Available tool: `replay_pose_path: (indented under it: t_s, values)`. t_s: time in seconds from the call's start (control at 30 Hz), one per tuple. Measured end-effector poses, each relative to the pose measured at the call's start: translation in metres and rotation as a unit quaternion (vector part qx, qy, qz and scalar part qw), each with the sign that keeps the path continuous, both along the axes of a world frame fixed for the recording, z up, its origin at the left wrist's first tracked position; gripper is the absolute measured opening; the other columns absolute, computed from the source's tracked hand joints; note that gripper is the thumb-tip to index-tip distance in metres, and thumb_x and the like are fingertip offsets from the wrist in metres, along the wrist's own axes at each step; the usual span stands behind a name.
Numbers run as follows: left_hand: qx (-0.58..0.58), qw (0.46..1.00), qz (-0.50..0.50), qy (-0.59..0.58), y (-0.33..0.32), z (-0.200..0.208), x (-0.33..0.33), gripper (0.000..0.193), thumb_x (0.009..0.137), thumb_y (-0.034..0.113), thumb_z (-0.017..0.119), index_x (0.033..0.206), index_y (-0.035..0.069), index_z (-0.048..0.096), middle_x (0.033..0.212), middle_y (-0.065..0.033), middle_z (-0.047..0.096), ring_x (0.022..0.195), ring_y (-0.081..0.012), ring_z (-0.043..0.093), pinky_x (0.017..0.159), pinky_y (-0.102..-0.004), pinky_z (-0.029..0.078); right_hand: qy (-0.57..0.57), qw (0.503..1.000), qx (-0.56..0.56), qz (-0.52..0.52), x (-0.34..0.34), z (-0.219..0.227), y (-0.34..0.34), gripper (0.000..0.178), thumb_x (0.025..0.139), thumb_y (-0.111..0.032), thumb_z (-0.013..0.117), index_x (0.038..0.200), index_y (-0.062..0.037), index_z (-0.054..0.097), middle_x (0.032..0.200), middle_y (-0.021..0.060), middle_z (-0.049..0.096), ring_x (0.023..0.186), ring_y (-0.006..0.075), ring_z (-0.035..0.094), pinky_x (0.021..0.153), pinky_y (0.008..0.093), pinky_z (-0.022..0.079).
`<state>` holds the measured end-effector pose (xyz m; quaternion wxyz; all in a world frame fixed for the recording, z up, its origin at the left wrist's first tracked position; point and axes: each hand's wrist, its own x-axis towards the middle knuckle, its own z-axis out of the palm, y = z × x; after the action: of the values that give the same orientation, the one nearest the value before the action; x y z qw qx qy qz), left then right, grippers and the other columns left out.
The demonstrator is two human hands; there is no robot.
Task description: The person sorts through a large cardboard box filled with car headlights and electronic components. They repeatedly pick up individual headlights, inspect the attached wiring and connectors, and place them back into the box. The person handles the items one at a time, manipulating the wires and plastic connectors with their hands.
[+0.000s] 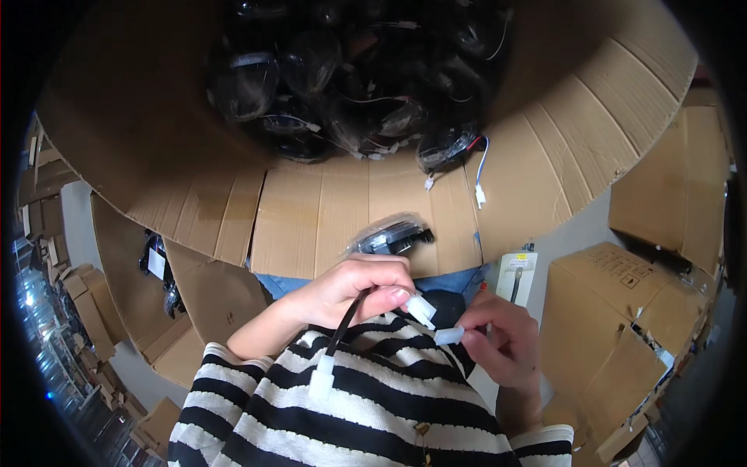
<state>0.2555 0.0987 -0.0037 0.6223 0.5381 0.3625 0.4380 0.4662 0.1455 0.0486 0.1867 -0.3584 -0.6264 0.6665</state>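
My left hand is closed, pinching a white plug connector between thumb and finger. A black cable hangs from the same hand and ends in another white connector over my striped top. Close by on the right, my right hand is closed on a smaller white connector. The two held connectors are near each other; whether they touch I cannot tell. Just beyond my left hand, a black part in clear plastic wrap shows against the cardboard, its lower side hidden by the hand.
A large cardboard box opens in front of me, holding several black wrapped parts with thin wires. One blue-and-red wire hangs over its inner wall. Closed cartons stand at right, an open carton at left.
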Motion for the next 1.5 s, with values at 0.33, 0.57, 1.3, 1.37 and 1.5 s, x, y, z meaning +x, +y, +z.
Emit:
replay_pose_path:
  t_s: [0.33,0.57,1.3,1.37,1.5]
  values:
    - [-0.030,0.999,0.021,0.014,-0.014,0.003,0.006,0.016,0.084,0.011,0.048,0.074,0.001,0.052,0.063,-0.0052,0.048,0.057,-0.0161,0.046,0.053,-0.0269,0.036,-0.096,0.988,0.114,-0.030,-0.010,0.004,-0.011,0.007,0.069,0.002,0.056,0.070,-0.0031,0.051,0.059,0.0038,0.047,0.046,0.0129,0.042,0.042,0.0244,0.032]
    - [-0.082,0.994,-0.001,0.075,-0.022,0.009,0.010,0.015,0.080,0.014,0.055,0.088,0.002,0.052,0.075,-0.0061,0.050,0.062,-0.0166,0.048,0.056,-0.0275,0.039,-0.115,0.988,0.105,-0.007,-0.008,-0.004,-0.015,0.005,0.070,0.002,0.056,0.072,-0.0013,0.052,0.059,0.0039,0.047,0.045,0.0107,0.040,0.041,0.0230,0.031]
    - [-0.001,0.998,0.055,-0.041,-0.019,0.008,-0.010,0.013,0.080,0.008,0.051,0.086,-0.002,0.057,0.077,-0.0085,0.056,0.063,-0.0135,0.048,0.057,-0.0256,0.038,0.032,0.995,0.084,-0.042,0.012,0.020,0.000,0.009,0.062,0.005,0.056,0.070,0.0004,0.054,0.060,0.0061,0.050,0.050,0.0154,0.043,0.046,0.0249,0.032]
    - [-0.009,0.997,0.065,-0.039,-0.021,0.010,-0.011,0.014,0.083,0.007,0.046,0.082,-0.002,0.055,0.074,-0.0073,0.057,0.065,-0.0159,0.051,0.058,-0.0270,0.039,0.029,0.990,0.129,-0.056,0.011,0.020,0.001,0.011,0.061,0.006,0.057,0.070,-0.0002,0.055,0.062,0.0063,0.051,0.051,0.0166,0.045,0.047,0.0255,0.033]
    - [-0.003,0.999,0.037,-0.017,-0.019,0.011,-0.011,0.018,0.085,0.009,0.042,0.076,-0.001,0.054,0.070,-0.0068,0.055,0.062,-0.0168,0.050,0.058,-0.0274,0.039,-0.001,0.973,0.225,-0.056,0.007,0.020,0.003,0.013,0.059,0.004,0.061,0.070,-0.0021,0.057,0.064,0.0057,0.052,0.052,0.0182,0.046,0.048,0.0267,0.034]
